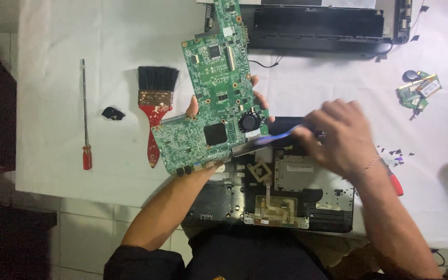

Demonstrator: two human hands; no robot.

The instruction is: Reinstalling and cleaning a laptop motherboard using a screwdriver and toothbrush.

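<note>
The left hand holds up a large green L-shaped circuit board from behind, w/ fingertips showing past both side edges of the board, thumb on the left edge and other fingers curled round the right. The board is tilted, its long arm pointing up toward a black laptop shell at the top of the white table covering. A round black fan part and a black square chip sit on the board's lower half.

The right hand is closed round a thin blue-tipped tool (motion blur makes it hard to tell exactly what kind), its end touching the board's lower right edge near a grey metal strip. Fingers are curled tight on the tool's handle.

Under both hands lies a black laptop base chassis, opened up, w/ silver shielding and gold-coloured flat cable on its inside. It overhangs the near table edge.

Left of the board: a red-handled paintbrush with black bristles, just beside the board's left edge; a small black plastic scrap; and a long thin screwdriver with a red handle, well apart. At right, a few small green circuit cards lie in a loose pile, and another red tool handle pokes out from behind the right wrist.
</note>
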